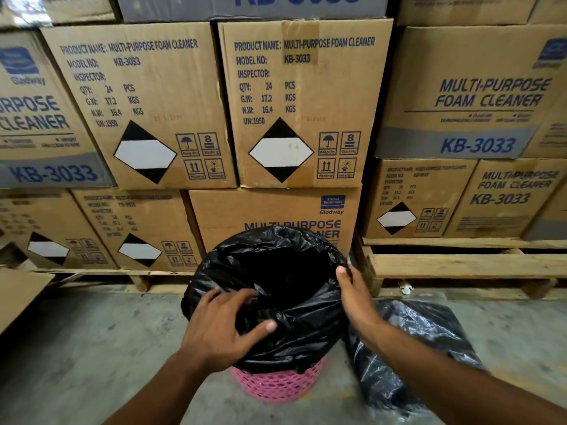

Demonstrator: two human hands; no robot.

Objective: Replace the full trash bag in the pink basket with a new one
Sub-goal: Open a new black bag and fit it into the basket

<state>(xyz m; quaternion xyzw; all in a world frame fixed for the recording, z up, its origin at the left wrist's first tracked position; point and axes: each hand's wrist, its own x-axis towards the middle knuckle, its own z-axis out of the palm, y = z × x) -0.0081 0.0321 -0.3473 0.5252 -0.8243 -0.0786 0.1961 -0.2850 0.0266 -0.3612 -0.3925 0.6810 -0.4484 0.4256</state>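
Observation:
The pink mesh basket (277,386) stands on the concrete floor in front of me. A black trash bag (276,271) lines it, its mouth open and its edge folded down over the rim. My left hand (221,329) presses on the bag's near left edge, fingers spread over the plastic. My right hand (352,294) holds the bag's right edge at the rim. Another black bag (411,348), bulging and shiny, lies on the floor right of the basket, partly behind my right forearm.
Stacked cardboard boxes (300,102) of foam cleaner fill the wall behind the basket, resting on wooden pallets (460,265). A cardboard flap (18,292) juts in at the left. Bare concrete floor (92,348) lies left of the basket.

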